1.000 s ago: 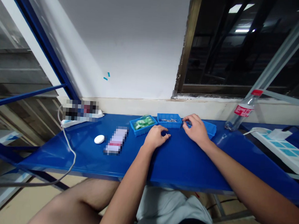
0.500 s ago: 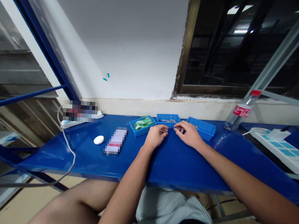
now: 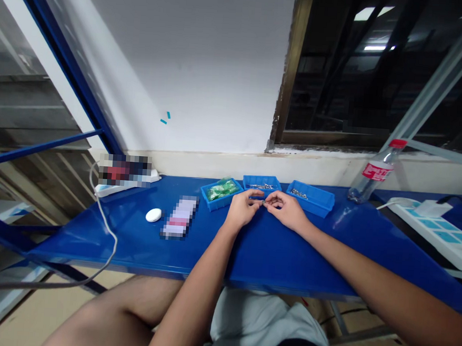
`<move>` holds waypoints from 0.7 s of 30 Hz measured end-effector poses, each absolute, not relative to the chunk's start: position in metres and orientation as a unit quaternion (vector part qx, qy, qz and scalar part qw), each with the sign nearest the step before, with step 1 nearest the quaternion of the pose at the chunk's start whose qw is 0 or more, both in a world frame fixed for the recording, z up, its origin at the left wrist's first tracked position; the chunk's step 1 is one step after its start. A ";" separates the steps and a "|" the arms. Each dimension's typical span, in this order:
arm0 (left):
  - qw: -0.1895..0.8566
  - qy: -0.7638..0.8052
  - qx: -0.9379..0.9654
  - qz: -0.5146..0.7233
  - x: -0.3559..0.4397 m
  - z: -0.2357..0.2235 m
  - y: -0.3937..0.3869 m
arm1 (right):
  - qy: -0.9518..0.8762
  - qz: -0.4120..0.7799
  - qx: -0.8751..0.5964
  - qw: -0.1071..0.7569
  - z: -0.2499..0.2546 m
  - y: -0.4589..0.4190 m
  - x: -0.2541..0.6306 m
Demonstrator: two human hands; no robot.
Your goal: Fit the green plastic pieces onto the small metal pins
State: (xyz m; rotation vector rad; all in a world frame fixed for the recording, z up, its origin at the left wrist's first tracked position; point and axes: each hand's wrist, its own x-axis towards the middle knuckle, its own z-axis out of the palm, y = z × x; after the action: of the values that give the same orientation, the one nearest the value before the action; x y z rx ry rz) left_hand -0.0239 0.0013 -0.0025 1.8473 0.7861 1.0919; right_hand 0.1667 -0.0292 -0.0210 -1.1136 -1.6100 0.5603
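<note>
My left hand [image 3: 245,207] and my right hand [image 3: 284,208] meet fingertip to fingertip above the blue table, just in front of the trays. Both are closed in a pinch around something tiny between them, too small to name. Behind my fingers is a blue tray [image 3: 250,178] with slim metal pieces [image 3: 262,186] in it. Left of my left hand, another blue tray [image 3: 213,207] holds green pieces in clear plastic [image 3: 221,189]. To the right of my right hand, a third blue tray [image 3: 319,201] has small metal parts [image 3: 299,193] at its left end.
A clear bottle with a red cap [image 3: 375,172] stands at the back right, near a white power strip [image 3: 444,230]. On the left lie a round white case [image 3: 153,215] and a blurred flat object [image 3: 180,218]. A grey cable [image 3: 108,233] hangs over the table's left side.
My right hand has moved left and slightly down from the right tray's edge, and its fingertips now meet those of my left hand. The left hand has stayed nearly in place.
</note>
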 end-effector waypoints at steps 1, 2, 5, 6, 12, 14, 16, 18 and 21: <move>0.423 0.309 0.732 0.435 -0.023 -0.003 0.001 | -0.679 0.219 -0.468 0.521 -0.020 -0.030 0.166; 0.432 0.303 0.730 0.435 -0.023 -0.004 0.002 | -0.687 0.201 -0.471 0.515 -0.019 -0.030 0.166; 0.447 0.288 0.729 0.432 -0.021 -0.006 0.002 | -0.715 0.138 -0.481 0.489 -0.016 -0.031 0.167; 0.440 0.289 0.733 0.430 -0.020 -0.006 0.001 | -0.721 0.121 -0.483 0.482 -0.014 -0.032 0.167; 0.325 0.340 0.794 0.385 -0.025 0.001 -0.006 | -0.718 0.132 -0.476 0.491 -0.010 -0.034 0.168; 0.295 0.337 0.815 0.369 -0.027 0.004 -0.007 | -0.721 0.149 -0.466 0.490 -0.010 -0.035 0.168; 0.286 0.336 0.820 0.364 -0.028 0.005 -0.006 | -0.727 0.156 -0.459 0.486 -0.010 -0.036 0.167; 0.288 0.346 0.814 0.368 -0.027 0.003 -0.003 | -0.726 0.160 -0.459 0.487 -0.010 -0.036 0.167; 0.289 0.360 0.808 0.366 -0.027 -0.002 0.001 | -0.706 0.181 -0.472 0.496 -0.012 -0.035 0.167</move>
State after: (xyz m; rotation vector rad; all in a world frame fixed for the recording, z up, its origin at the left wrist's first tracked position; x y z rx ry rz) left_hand -0.0266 0.0011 -0.0017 2.1575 0.9601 0.9764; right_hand 0.1666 -0.0349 -0.0116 -1.1430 -1.7092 0.4392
